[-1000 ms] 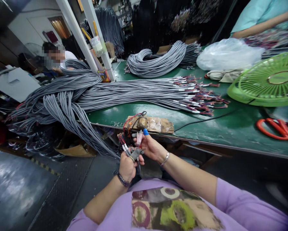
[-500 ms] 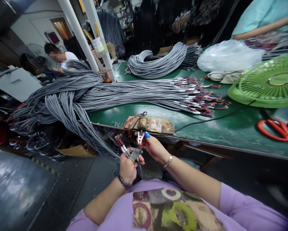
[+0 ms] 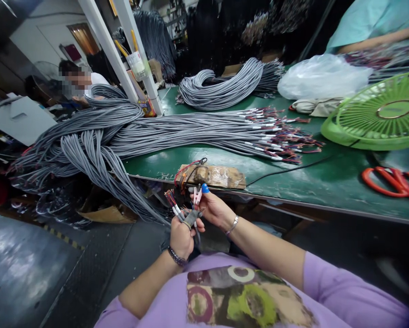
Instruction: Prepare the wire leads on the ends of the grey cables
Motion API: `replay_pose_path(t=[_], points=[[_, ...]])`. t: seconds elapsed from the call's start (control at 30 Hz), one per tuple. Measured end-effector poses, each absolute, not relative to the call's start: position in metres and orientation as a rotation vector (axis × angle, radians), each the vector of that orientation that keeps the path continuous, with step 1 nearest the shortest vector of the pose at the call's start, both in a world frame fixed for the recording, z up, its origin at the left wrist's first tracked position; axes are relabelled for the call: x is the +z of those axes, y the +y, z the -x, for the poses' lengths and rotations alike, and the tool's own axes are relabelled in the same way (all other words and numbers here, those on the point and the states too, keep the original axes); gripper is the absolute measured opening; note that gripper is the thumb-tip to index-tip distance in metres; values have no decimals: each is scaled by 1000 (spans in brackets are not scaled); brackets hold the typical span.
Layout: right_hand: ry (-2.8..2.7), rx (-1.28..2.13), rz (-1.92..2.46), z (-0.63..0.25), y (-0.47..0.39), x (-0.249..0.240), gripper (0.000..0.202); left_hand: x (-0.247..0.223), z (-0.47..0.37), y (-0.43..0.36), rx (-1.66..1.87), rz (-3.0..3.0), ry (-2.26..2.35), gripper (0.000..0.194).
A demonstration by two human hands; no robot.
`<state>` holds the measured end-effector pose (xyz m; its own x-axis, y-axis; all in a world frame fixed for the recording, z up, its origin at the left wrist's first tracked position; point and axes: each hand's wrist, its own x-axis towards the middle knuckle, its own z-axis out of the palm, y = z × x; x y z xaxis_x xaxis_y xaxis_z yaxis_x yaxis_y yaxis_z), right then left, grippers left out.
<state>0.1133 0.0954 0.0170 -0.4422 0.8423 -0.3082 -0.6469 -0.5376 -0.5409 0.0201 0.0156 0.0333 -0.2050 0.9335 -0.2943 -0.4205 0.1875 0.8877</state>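
Observation:
My left hand (image 3: 182, 237) is closed around a few grey cables with white-banded ends (image 3: 175, 208), their thin coloured wires fanning upward. A grey wrap covers its thumb. Close beside it, my right hand (image 3: 217, 210) pinches a small pinkish-white clip-like tool (image 3: 196, 196), whose exact kind I cannot make out. Blue tape (image 3: 205, 188) covers one of that hand's fingertips. The tool's lower end is near the left thumb and the loose wires; whether it touches them is hidden. Just beyond both hands, a taped piece of cardboard (image 3: 227, 176) lies at the table edge with red and black leads.
Long grey cables (image 3: 177, 130) with stripped ends spread over the green table (image 3: 276, 187), some hanging off its left side. Behind them lies a coiled bundle (image 3: 225, 89). A green fan (image 3: 378, 114), red-handled scissors (image 3: 392, 182) and a plastic bag (image 3: 322, 77) are right. Two co-workers sit farther back.
The right hand has shifted slightly left, bringing the clip-like tool closer to the left thumb and the wires. The left hand keeps its hold on the cables. The view has moved slightly.

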Motion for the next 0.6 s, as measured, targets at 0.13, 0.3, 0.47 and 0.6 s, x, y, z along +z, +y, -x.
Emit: replay_pose_path(t=[0.13,0.3,0.47,0.6], points=[[-402,2088,656,-116,92,19,37,36,-20,13,1385,-588,1194,32],[-439,2150,641,-123,91,22,35,38,-20,6,1403,-612,1212,35],[-457,2123,706,-125,91,23,24,39,-20,6,1433,-574,1225,35],[-426,2148,658,-125,90,22,26,38,-20,10,1442,-561,1202,31]])
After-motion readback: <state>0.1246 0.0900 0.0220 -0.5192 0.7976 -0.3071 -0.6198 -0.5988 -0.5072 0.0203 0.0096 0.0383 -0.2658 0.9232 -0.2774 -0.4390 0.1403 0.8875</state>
